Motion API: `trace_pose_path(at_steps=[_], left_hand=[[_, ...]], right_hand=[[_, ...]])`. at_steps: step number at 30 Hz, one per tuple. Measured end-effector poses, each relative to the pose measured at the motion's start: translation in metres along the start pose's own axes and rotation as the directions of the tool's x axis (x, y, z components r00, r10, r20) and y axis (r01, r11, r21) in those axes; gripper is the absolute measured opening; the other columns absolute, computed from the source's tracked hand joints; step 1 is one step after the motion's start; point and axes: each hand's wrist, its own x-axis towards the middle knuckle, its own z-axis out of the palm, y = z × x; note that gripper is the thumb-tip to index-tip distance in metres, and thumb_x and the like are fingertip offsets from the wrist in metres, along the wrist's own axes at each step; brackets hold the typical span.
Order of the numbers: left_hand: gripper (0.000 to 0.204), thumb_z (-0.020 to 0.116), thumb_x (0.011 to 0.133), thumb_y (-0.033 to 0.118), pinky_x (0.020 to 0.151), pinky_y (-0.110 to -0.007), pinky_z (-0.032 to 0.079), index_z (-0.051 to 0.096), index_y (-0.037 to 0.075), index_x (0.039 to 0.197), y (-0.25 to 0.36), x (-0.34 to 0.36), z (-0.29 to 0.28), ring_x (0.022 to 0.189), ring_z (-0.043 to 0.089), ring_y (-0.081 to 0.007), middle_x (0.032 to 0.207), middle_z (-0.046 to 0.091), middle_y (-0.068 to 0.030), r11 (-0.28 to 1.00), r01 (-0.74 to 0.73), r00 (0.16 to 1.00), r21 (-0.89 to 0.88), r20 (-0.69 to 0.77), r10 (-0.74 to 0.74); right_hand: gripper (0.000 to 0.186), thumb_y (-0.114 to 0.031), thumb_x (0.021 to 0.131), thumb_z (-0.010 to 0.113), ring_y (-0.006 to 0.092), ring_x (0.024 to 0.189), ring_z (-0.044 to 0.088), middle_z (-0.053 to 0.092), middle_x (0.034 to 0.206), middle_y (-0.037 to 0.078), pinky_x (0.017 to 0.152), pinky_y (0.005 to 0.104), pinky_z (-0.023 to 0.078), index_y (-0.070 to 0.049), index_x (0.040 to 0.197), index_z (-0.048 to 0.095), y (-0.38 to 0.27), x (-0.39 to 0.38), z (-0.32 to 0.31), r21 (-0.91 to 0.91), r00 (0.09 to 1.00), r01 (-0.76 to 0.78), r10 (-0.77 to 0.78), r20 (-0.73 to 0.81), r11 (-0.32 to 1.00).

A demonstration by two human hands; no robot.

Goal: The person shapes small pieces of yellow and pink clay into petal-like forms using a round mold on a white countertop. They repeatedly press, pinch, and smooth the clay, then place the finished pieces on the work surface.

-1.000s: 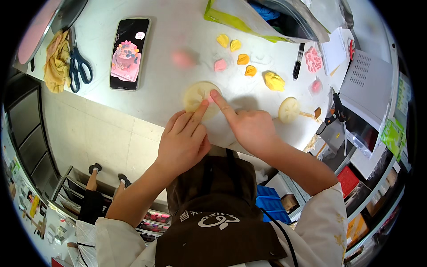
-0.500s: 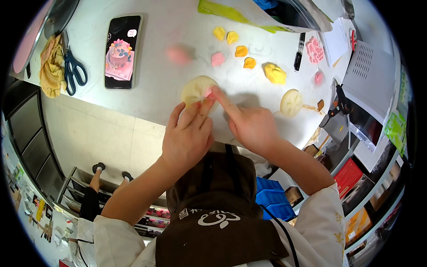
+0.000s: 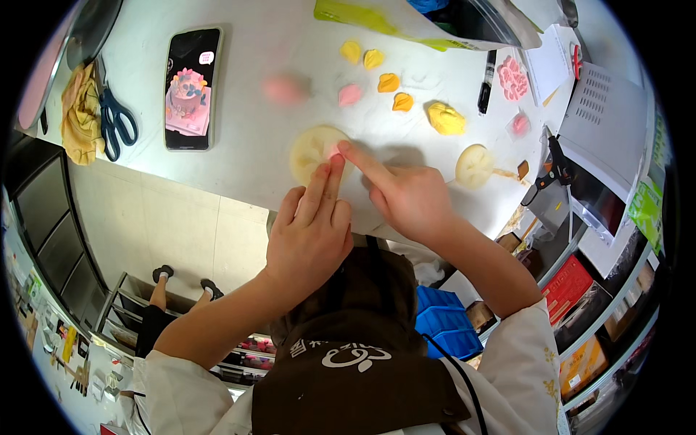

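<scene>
Keep your left hand (image 3: 308, 232) and right hand (image 3: 407, 199) open, extended fingers pressing the pink piece (image 3: 333, 151) gently, evenly onto the pale disc (image 3: 310, 148) at centre frame.

Both hands sit slightly lower in the frame than a second ago. The left hand (image 3: 310, 235) now stretches two fingers onto the pale dough disc (image 3: 313, 150), meeting the right hand's (image 3: 407, 197) forefinger at a small pink piece (image 3: 334, 151) near centre.
</scene>
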Motion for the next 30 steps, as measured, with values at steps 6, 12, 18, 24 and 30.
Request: trace_pose_path(at_steps=[6, 12, 18, 24, 30], left_hand=[[0.019, 0.078, 0.082, 0.015, 0.107, -0.046, 0.05, 0.061, 0.008, 0.089, -0.005, 0.011, -0.001, 0.139, 0.06, -0.0305, 0.156, 0.064, -0.0153, 0.996, -0.007, 1.0, 0.083, -0.029, 0.01], [0.021, 0.078, 0.081, 0.012, 0.103, -0.047, 0.051, 0.061, 0.009, 0.092, -0.028, 0.014, -0.017, 0.125, 0.066, -0.0318, 0.147, 0.069, -0.0129, 0.991, -0.074, 0.988, -0.108, -0.14, 0.059], [0.026, 0.081, 0.08, 0.007, 0.087, -0.044, 0.056, 0.062, 0.008, 0.098, -0.03, 0.007, -0.021, 0.099, 0.072, -0.0304, 0.108, 0.073, -0.0076, 0.959, 0.094, 0.995, -0.267, -0.003, -0.098], [0.035, 0.082, 0.087, 0.005, 0.073, -0.04, 0.057, 0.064, 0.005, 0.116, -0.021, 0.022, -0.005, 0.091, 0.07, -0.0305, 0.105, 0.069, -0.0105, 0.876, 0.237, 0.954, -0.421, -0.071, -0.292], [0.055, 0.081, 0.087, 0.0, 0.075, -0.039, 0.057, 0.064, 0.007, 0.139, -0.03, 0.027, -0.001, 0.096, 0.07, -0.0287, 0.131, 0.063, -0.0144, 0.769, 0.3, 0.92, -0.564, -0.042, -0.39]], right_hand=[[0.081, -0.007, 0.086, 0.071, 0.0248, 0.054, 0.062, 0.061, 0.062, 0.004, 0.051, 0.0411, 0.051, -0.02, 0.164, 0.053, -0.012, 0.003, -0.002, 0.076, 0.99, -0.055, 0.064, -0.123, 0.996], [0.084, -0.007, 0.087, 0.07, 0.0258, 0.054, 0.062, 0.062, 0.063, 0.005, 0.05, 0.0409, 0.051, -0.027, 0.166, 0.051, -0.026, -0.003, 0.014, -0.141, 0.984, -0.176, 0.175, -0.018, 0.974], [0.067, -0.01, 0.091, 0.071, 0.0308, 0.061, 0.065, 0.066, 0.07, 0.006, 0.058, 0.0424, 0.056, -0.021, 0.157, 0.061, -0.012, 0.009, -0.005, 0.121, 0.988, -0.09, 0.104, -0.111, 0.989], [0.036, -0.013, 0.092, 0.077, 0.0357, 0.092, 0.069, 0.069, 0.102, 0.015, 0.078, 0.0447, 0.058, -0.007, 0.127, 0.068, -0.034, 0.011, -0.002, 0.235, 0.914, -0.335, 0.375, -0.154, 0.913], [0.047, -0.005, 0.093, 0.076, 0.0294, 0.102, 0.066, 0.065, 0.116, 0.015, 0.089, 0.0396, 0.055, -0.003, 0.135, 0.056, -0.059, 0.019, 0.015, 0.643, 0.841, -0.388, 0.539, -0.046, 0.66]])
